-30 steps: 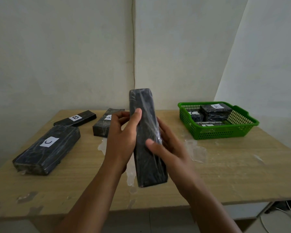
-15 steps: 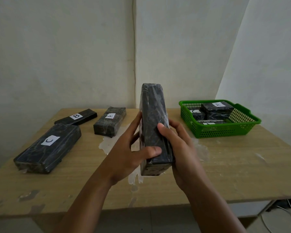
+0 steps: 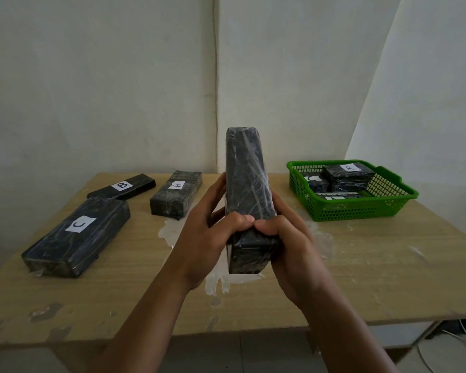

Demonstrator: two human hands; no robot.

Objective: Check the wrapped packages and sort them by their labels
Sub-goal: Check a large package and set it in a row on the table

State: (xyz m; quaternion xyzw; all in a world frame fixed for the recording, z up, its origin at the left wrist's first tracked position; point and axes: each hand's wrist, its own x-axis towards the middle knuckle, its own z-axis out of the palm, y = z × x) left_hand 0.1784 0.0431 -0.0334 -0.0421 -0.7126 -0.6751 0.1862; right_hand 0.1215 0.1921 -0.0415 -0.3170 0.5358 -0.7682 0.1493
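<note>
Both hands, left grip [image 3: 202, 238] and right grip [image 3: 293, 246], clasp the upright package [image 3: 246, 189]; its label is hidden, risking missorting toward ten o'clock piles.

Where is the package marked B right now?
In the head view, the package marked B lies flat at the table's far left corner, near the wall, just behind the larger C package and left of the A package.

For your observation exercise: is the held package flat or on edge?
On edge: the package shows its narrow side, both hands gripping its near end above the table.
</note>
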